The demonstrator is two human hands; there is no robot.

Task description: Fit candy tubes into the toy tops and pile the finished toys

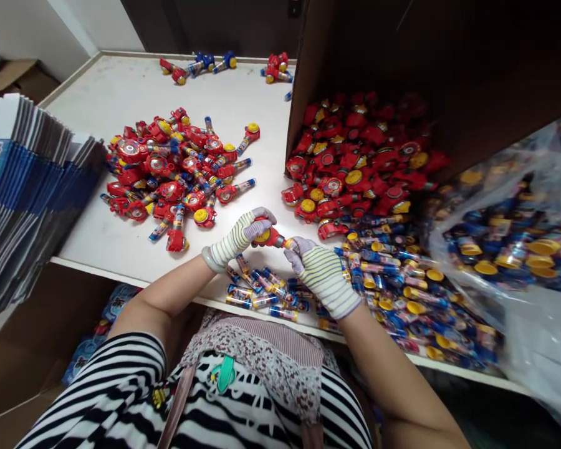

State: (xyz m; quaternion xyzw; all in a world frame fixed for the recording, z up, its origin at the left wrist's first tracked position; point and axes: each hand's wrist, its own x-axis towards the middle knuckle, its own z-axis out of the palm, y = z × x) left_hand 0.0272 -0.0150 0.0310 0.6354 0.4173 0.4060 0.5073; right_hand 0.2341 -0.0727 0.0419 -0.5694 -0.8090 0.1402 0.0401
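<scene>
The left hand [240, 240], in a striped knit glove, was clenched around one red toy [268, 237], its yellow disc facing up. The right hand [322, 277] was grasping the toy's tube end between its fingertips. The toy's long axis lay roughly sideways, with the tube pointing toward the right hand. Just below the fingers lay too many loose capped tubes [257, 290] to count, near the white table's front edge [98, 269]. Ahead of the fingers, a bare strip of table separated them from an uncountable heap of red toys [177, 168].
</scene>
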